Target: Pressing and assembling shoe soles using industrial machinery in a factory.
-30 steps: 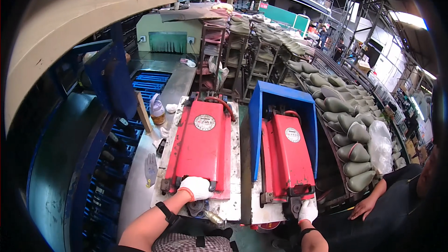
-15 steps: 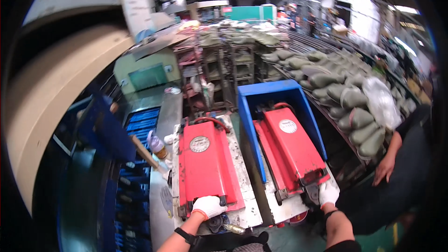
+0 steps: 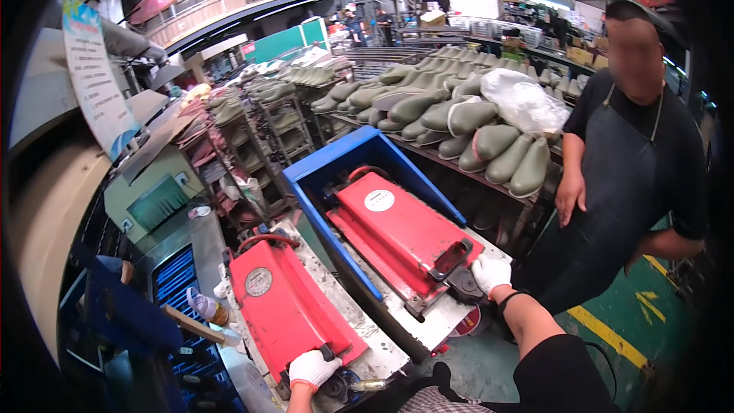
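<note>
Two red machine covers lie side by side on white-topped stands. My left hand (image 3: 314, 369), in a white knitted glove, is closed at the front end of the left red cover (image 3: 277, 313), by its black handle (image 3: 329, 352). My gloved right hand (image 3: 491, 274) is at the front right corner of the right red cover (image 3: 401, 226), next to its black handle (image 3: 451, 258) and a black round fitting (image 3: 465, 283). Its fingers look curled, and what they press on is partly hidden. A blue three-sided guard (image 3: 330, 154) surrounds the right cover's back and left side.
A person in a dark apron (image 3: 615, 183) stands close on the right. Behind the machines, racks bear many olive-green boots (image 3: 489, 149) and a clear plastic bag (image 3: 524, 99). Left are a bottle (image 3: 206, 306), a wooden bar (image 3: 200, 325) and blue slatted rollers (image 3: 174, 271).
My view has swung to the right, so the machines sit further left and the person on the right shows more fully. Both hands stay at the same machine ends.
</note>
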A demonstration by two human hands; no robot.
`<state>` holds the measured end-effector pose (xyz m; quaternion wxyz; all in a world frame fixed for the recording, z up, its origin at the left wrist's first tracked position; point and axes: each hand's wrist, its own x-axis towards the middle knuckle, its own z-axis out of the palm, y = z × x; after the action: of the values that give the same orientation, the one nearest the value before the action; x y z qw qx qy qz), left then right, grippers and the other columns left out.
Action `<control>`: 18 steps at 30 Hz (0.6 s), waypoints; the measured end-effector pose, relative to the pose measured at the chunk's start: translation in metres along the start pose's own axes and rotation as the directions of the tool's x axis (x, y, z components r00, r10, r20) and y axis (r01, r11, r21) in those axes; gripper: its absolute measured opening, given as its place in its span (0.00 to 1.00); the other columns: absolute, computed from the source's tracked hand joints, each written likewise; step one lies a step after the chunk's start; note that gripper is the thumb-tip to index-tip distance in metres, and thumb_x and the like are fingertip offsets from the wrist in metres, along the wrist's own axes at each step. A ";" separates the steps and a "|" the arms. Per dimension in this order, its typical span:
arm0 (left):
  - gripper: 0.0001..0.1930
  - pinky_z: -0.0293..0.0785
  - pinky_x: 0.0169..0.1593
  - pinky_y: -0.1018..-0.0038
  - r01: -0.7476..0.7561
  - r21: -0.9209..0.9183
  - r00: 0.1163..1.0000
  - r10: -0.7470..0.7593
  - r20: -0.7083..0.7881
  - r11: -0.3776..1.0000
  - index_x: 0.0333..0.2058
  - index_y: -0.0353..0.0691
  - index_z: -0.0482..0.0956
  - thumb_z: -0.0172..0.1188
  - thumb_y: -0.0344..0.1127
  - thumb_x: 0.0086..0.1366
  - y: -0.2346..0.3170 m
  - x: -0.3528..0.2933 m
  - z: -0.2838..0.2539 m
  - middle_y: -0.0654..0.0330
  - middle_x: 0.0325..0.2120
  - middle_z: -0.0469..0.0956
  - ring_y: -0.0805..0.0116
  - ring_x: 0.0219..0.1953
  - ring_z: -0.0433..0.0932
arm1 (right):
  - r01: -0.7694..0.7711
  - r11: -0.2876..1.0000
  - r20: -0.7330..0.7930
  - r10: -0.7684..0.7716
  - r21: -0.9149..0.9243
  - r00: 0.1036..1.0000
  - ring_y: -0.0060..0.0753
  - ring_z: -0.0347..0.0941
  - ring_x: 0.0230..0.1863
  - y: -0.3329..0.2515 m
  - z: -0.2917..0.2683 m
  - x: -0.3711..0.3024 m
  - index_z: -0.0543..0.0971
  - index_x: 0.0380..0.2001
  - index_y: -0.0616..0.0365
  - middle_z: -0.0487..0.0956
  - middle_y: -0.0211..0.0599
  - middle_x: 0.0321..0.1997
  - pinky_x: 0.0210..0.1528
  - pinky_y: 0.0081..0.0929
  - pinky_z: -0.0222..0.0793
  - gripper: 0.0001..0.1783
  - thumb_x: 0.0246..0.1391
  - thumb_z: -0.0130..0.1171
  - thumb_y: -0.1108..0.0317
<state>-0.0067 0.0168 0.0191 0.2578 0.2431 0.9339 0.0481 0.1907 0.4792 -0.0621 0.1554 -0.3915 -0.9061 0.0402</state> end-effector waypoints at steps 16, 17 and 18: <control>0.26 0.81 0.47 0.56 -0.006 -0.036 0.999 0.005 -0.035 0.999 0.36 0.45 0.89 0.65 0.64 0.56 -0.005 0.005 0.009 0.46 0.35 0.87 0.47 0.41 0.86 | -0.006 1.000 0.025 0.007 -0.018 1.000 0.50 0.83 0.35 -0.002 -0.007 0.001 0.84 0.32 0.49 0.86 0.45 0.31 0.43 0.49 0.74 0.19 0.64 0.46 0.53; 0.26 0.81 0.47 0.56 -0.007 -0.041 0.999 0.005 -0.040 0.999 0.36 0.46 0.89 0.65 0.64 0.56 -0.004 0.005 0.008 0.46 0.35 0.87 0.47 0.41 0.86 | -0.008 1.000 0.036 0.008 -0.016 0.999 0.50 0.83 0.35 -0.004 -0.008 0.001 0.83 0.32 0.49 0.86 0.45 0.31 0.43 0.49 0.74 0.19 0.64 0.46 0.53; 0.26 0.81 0.47 0.56 -0.006 -0.041 0.999 0.005 -0.036 0.999 0.36 0.46 0.89 0.65 0.64 0.56 -0.003 0.004 0.007 0.46 0.35 0.87 0.47 0.41 0.86 | -0.009 1.000 0.040 0.010 -0.017 0.999 0.50 0.83 0.35 -0.003 -0.008 0.001 0.83 0.32 0.49 0.86 0.45 0.31 0.43 0.49 0.74 0.19 0.64 0.46 0.53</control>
<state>-0.0079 0.0164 0.0108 0.2460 0.2396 0.9364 0.0721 0.1906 0.4775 -0.0539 0.1336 -0.3962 -0.9075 0.0410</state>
